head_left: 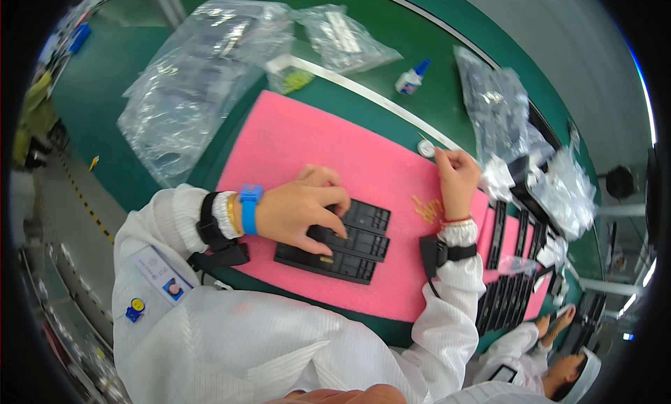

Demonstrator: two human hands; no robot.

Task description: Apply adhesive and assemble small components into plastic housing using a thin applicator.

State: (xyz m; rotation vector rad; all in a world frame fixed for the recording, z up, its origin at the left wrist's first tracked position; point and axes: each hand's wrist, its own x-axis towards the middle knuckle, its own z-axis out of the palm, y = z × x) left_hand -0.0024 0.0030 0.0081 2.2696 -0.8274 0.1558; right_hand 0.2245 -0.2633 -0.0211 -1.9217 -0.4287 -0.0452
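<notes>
My left hand [300, 207] lies over a group of black plastic parts [356, 243], its fingers bent and apart. Thumb and forefinger rest on or just above the parts; I cannot tell whether they press on them. A small brass-coloured piece [326, 259] sits on the nearest black part. Off to the right, my right hand [458, 177] is raised with its fingertips pinched together. What they hold, if anything, is too small to make out. Beside those fingertips stands a small round white container [426, 149]. Several small yellow pieces [428, 210] lie loose on the pink foam mat [300, 138].
Clear plastic bags [203, 82] lie at the far left. A small bottle with a blue cap [412, 77] stands beyond the mat. More black parts [504, 299] line the right side, near crumpled wrapping [566, 194]. A co-worker [538, 369] sits at the lower right.
</notes>
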